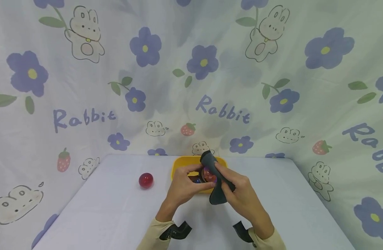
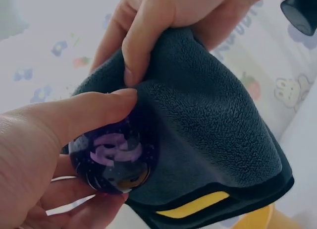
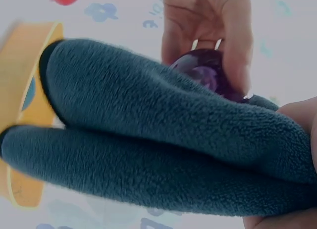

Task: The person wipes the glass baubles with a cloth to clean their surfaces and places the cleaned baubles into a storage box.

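Between its thumb and fingers, the left hand [image 1: 181, 185] holds a shiny, see-through purple ball [image 2: 116, 157] with a printed pattern. A dark grey-green fleecy cloth [image 2: 213, 125] with black edging and a yellow label is pinched by the right hand [image 1: 241, 189]. In the left wrist view the cloth lies against the ball's far side. In the right wrist view it hangs in a fold and hides part of the ball. Both hands are over the near side of a yellow basket [image 1: 186, 160].
A clear red ball [image 1: 146, 180] rests on the white table [image 1: 116, 211], left of the basket. Inside the basket something blue [image 3: 29, 94] shows past its wall. A curtain [image 1: 166, 80] printed with rabbits and flowers hangs behind the table.
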### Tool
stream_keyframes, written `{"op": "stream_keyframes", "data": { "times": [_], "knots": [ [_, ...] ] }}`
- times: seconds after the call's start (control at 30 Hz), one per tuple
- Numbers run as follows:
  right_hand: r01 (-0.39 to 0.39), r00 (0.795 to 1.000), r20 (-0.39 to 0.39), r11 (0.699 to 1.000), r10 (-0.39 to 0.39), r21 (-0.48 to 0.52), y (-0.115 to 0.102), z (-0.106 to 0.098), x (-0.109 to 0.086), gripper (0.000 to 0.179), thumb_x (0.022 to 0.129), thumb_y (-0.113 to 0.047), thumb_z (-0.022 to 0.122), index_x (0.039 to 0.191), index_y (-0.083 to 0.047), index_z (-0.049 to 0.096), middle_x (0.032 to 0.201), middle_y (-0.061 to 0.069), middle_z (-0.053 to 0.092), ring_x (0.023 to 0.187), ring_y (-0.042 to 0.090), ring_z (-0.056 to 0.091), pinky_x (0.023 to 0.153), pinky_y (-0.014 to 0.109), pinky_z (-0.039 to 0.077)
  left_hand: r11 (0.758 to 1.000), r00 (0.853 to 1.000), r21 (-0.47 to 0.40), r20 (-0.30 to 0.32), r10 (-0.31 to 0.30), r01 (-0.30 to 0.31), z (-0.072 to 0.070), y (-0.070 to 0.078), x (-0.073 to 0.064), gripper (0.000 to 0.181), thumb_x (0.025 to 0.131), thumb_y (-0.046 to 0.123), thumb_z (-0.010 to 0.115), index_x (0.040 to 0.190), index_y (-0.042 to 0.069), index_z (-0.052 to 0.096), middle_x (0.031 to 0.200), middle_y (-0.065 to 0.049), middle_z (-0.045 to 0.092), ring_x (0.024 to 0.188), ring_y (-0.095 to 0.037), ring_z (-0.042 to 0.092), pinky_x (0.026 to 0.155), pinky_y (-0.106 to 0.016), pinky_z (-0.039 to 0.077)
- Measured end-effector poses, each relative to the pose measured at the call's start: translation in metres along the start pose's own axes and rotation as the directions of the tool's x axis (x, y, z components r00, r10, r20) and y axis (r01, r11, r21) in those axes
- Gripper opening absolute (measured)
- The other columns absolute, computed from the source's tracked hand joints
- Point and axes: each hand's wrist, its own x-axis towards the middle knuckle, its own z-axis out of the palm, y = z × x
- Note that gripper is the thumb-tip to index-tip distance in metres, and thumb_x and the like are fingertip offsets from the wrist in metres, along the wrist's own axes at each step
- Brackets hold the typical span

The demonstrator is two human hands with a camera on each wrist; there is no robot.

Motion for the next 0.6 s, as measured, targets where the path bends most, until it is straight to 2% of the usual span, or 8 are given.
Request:
{"op": "stream_keyframes", "data": {
  "times": [0.07, 0.27, 0.4, 0.6],
  "knots": [
    [-0.007, 1.0, 0.009, 1.0, 0.007, 0.012, 0.0023, -0.0005, 0.0003, 0.061, 0.086, 0.021, 0.06, 0.142, -0.003, 0.061, 0.138, 0.018, 0.067, 0.118, 0.03, 0.071, 0.092, 0.044, 0.062, 1.0, 1.0, 0.003, 0.004, 0.008, -0.008, -0.0003, 0.0005, -0.0005, 0.05, 0.077, 0.023, 0.093, 0.124, 0.02, 0.076, 0.115, 0.0, 0.08, 0.1, -0.022, 0.076, 0.083, -0.029, 0.065],
    [-0.062, 0.998, 0.035, 0.996, 0.06, 0.061, 0.0067, -0.0021, 0.0004, 0.057, 0.09, 0.017, 0.058, 0.143, -0.005, 0.061, 0.138, 0.015, 0.068, 0.109, 0.017, 0.071, 0.088, 0.032, 0.064, 1.0, 1.0, -0.023, 0.004, -0.005, 0.005, -0.0006, 0.0025, -0.0022, 0.052, 0.076, 0.022, 0.093, 0.125, 0.018, 0.076, 0.116, -0.002, 0.079, 0.1, -0.015, 0.076, 0.086, -0.031, 0.065],
    [-0.097, 0.995, 0.044, 0.991, 0.093, 0.089, 0.0078, -0.0026, -0.0008, 0.055, 0.093, 0.014, 0.057, 0.144, -0.005, 0.06, 0.139, 0.014, 0.068, 0.115, 0.018, 0.07, 0.09, 0.032, 0.063, 0.998, 1.0, -0.064, 0.011, -0.025, 0.025, -0.0009, 0.0039, -0.0031, 0.053, 0.076, 0.02, 0.093, 0.126, 0.015, 0.075, 0.117, -0.006, 0.078, 0.1, -0.016, 0.077, 0.086, -0.034, 0.065],
    [-0.106, 0.994, 0.027, 0.988, 0.104, 0.116, 0.0087, -0.0017, -0.002, 0.054, 0.092, 0.015, 0.056, 0.144, -0.002, 0.06, 0.136, 0.017, 0.069, 0.111, 0.015, 0.07, 0.087, 0.028, 0.064, 0.992, 0.998, -0.106, 0.011, -0.061, 0.062, -0.0035, 0.0059, -0.003, 0.056, 0.077, 0.02, 0.092, 0.129, 0.011, 0.073, 0.124, -0.011, 0.076, 0.103, -0.02, 0.077, 0.087, -0.033, 0.065]
  ]
}}
